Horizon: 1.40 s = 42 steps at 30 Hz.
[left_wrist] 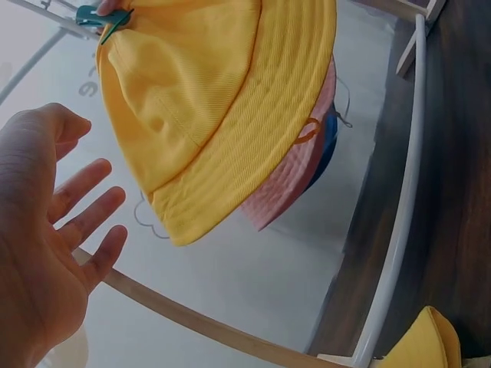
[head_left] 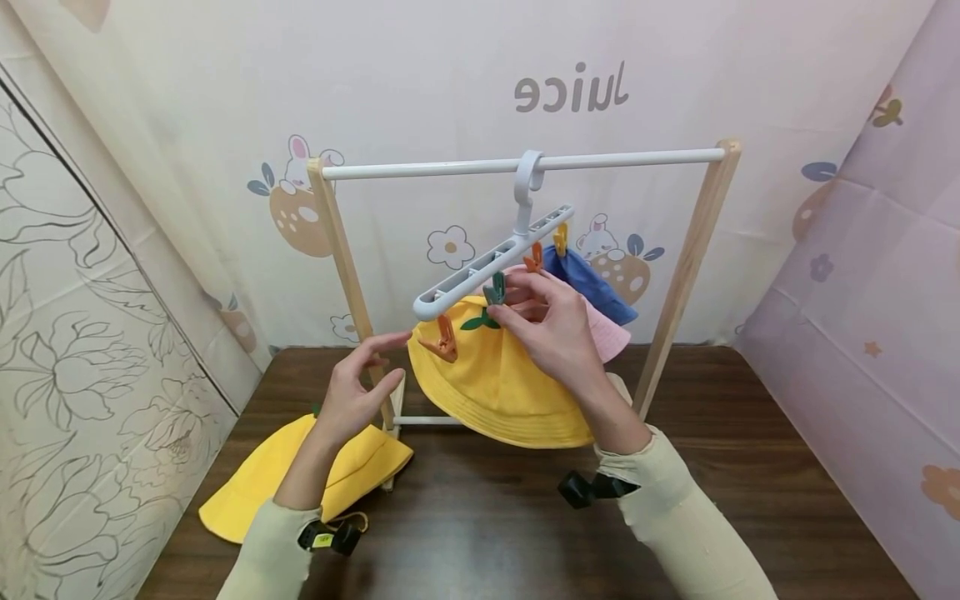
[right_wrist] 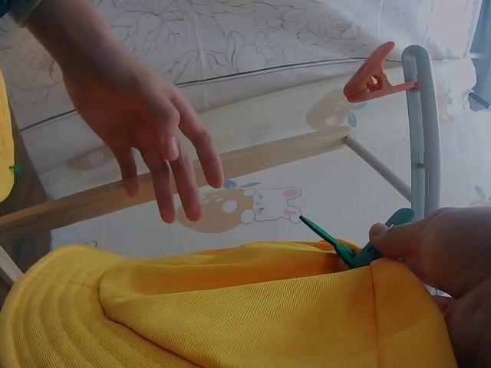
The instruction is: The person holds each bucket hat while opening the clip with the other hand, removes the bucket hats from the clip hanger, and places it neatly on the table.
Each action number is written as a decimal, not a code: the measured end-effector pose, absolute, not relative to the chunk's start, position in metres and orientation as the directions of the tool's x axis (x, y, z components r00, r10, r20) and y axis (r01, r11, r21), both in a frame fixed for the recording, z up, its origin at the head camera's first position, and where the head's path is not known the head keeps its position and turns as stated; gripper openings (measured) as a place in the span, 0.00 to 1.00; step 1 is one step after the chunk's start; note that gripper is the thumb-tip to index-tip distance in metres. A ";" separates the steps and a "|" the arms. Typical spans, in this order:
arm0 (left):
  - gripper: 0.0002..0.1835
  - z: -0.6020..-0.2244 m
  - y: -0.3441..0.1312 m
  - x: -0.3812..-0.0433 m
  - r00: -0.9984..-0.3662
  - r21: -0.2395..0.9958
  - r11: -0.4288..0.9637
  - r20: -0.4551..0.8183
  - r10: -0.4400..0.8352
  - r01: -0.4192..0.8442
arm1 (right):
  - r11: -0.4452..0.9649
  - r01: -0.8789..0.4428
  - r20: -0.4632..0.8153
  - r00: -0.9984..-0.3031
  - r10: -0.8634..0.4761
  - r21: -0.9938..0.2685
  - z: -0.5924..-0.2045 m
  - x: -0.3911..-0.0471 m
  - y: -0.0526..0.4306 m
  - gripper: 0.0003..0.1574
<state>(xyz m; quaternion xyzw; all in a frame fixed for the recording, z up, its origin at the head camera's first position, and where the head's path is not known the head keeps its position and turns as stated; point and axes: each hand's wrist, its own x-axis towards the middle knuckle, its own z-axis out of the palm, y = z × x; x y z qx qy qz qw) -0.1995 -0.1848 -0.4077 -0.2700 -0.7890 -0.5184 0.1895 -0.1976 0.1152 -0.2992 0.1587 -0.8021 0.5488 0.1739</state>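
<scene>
- The right hand (head_left: 551, 329) is pinching a dark green plastic clip (head_left: 494, 289) at the crown of a yellow cloth bucket hat (head_left: 510, 375), which is hanging beneath a pale grey plastic bar hanger (head_left: 491, 268).
- How much cloth the clip is biting, I cannot tell; ideally it should be catching a firm fold, not just the leaf-shaped green tab.
- The left hand (head_left: 360, 387) is holding nothing, fingers spread, hovering near the hat but apart from it; it could usefully be supporting the brim while the clip is being set.
- An orange plastic clip (head_left: 446, 342) is dangling unused at the hanger's near end; the fingers should be avoiding snagging it.
- A pink cloth hat (head_left: 606, 329) is hanging just behind, so gentle movements are probably keeping the bar from swinging.
</scene>
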 end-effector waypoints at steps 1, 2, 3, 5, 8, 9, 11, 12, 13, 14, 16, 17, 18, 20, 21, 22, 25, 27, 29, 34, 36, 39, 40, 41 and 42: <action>0.26 -0.407 -0.184 -0.200 -0.786 0.718 0.322 0.574 0.230 0.618 | 0.346 -0.445 0.452 -0.890 -0.065 -0.826 -0.299 -0.197 0.115 0.25; 0.26 -0.406 -0.184 -0.201 -0.788 0.718 0.325 0.571 0.231 0.616 | 0.346 -0.443 0.450 -0.891 -0.065 -0.827 -0.299 -0.197 0.115 0.25; 0.26 -0.406 -0.184 -0.202 -0.788 0.717 0.329 0.570 0.232 0.615 | 0.346 -0.443 0.450 -0.891 -0.066 -0.827 -0.299 -0.197 0.114 0.25; 0.26 -0.404 -0.182 -0.204 -0.790 0.719 0.329 0.567 0.233 0.613 | 0.345 -0.442 0.448 -0.892 -0.065 -0.828 -0.299 -0.197 0.114 0.26; 0.27 -0.403 -0.180 -0.207 -0.786 0.719 0.319 0.570 0.238 0.618 | 0.350 -0.440 0.448 -0.892 -0.064 -0.827 -0.299 -0.197 0.114 0.26; 0.27 -0.402 -0.179 -0.207 -0.786 0.720 0.314 0.570 0.240 0.619 | 0.351 -0.440 0.448 -0.892 -0.063 -0.826 -0.299 -0.197 0.114 0.26; 0.27 -0.401 -0.176 -0.209 -0.786 0.727 0.300 0.568 0.244 0.618 | 0.353 -0.441 0.449 -0.891 -0.063 -0.825 -0.299 -0.197 0.115 0.25; 0.27 -0.401 -0.175 -0.209 -0.787 0.729 0.294 0.567 0.245 0.617 | 0.353 -0.442 0.450 -0.891 -0.065 -0.824 -0.299 -0.197 0.114 0.25; 0.27 -0.401 -0.174 -0.210 -0.786 0.730 0.290 0.568 0.245 0.619 | 0.354 -0.445 0.452 -0.890 -0.067 -0.823 -0.299 -0.197 0.115 0.25; 0.27 -0.401 -0.173 -0.211 -0.784 0.730 0.286 0.570 0.246 0.620 | 0.353 -0.448 0.454 -0.888 -0.069 -0.821 -0.299 -0.197 0.115 0.25; 0.26 -0.401 -0.170 -0.213 -0.786 0.733 0.283 0.569 0.243 0.618 | 0.353 -0.451 0.457 -0.887 -0.071 -0.820 -0.299 -0.198 0.115 0.25; 0.26 -0.401 -0.169 -0.214 -0.788 0.734 0.284 0.567 0.240 0.616 | 0.353 -0.451 0.458 -0.886 -0.071 -0.820 -0.299 -0.198 0.115 0.25; 0.26 -0.401 -0.168 -0.215 -0.789 0.737 0.284 0.566 0.238 0.614 | 0.353 -0.451 0.457 -0.887 -0.072 -0.820 -0.299 -0.198 0.115 0.25; 0.27 -0.400 -0.167 -0.216 -0.794 0.741 0.284 0.561 0.234 0.608 | 0.355 -0.446 0.453 -0.889 -0.069 -0.821 -0.298 -0.197 0.115 0.25; 0.27 -0.399 -0.166 -0.217 -0.798 0.746 0.285 0.556 0.232 0.602 | 0.355 -0.443 0.450 -0.891 -0.068 -0.823 -0.298 -0.196 0.115 0.25; 0.27 -0.398 -0.165 -0.218 -0.804 0.752 0.287 0.548 0.229 0.594 | 0.354 -0.442 0.449 -0.891 -0.067 -0.824 -0.298 -0.196 0.115 0.25; 0.28 -0.396 -0.161 -0.221 -0.815 0.760 0.293 0.535 0.224 0.580 | 0.348 -0.443 0.448 -0.891 -0.069 -0.827 -0.298 -0.196 0.114 0.25; 0.29 -0.394 -0.158 -0.223 -0.824 0.768 0.299 0.521 0.222 0.566 | 0.343 -0.446 0.451 -0.890 -0.070 -0.826 -0.298 -0.196 0.114 0.25; 0.30 -0.393 -0.155 -0.225 -0.830 0.773 0.303 0.511 0.222 0.557 | 0.343 -0.447 0.453 -0.889 -0.068 -0.826 -0.298 -0.196 0.114 0.25; 0.32 -0.392 -0.151 -0.231 -0.836 0.788 0.281 0.498 0.232 0.547 | 0.349 -0.448 0.452 -0.889 -0.074 -0.823 -0.299 -0.197 0.115 0.24; 0.33 -0.392 -0.150 -0.232 -0.833 0.790 0.269 0.500 0.236 0.551 | 0.350 -0.449 0.453 -0.888 -0.077 -0.822 -0.299 -0.197 0.115 0.24; 0.34 -0.391 -0.148 -0.233 -0.831 0.789 0.266 0.502 0.241 0.554 | 0.349 -0.454 0.458 -0.885 -0.076 -0.819 -0.299 -0.197 0.115 0.24; 0.35 -0.391 -0.147 -0.234 -0.830 0.789 0.266 0.501 0.243 0.554 | 0.346 -0.456 0.460 -0.885 -0.075 -0.820 -0.299 -0.197 0.115 0.24; 0.35 -0.390 -0.146 -0.234 -0.830 0.788 0.268 0.501 0.246 0.555 | 0.344 -0.458 0.462 -0.884 -0.074 -0.820 -0.299 -0.197 0.115 0.24; 0.35 -0.390 -0.145 -0.235 -0.830 0.787 0.270 0.499 0.248 0.554 | 0.343 -0.460 0.464 -0.883 -0.073 -0.819 -0.299 -0.197 0.115 0.24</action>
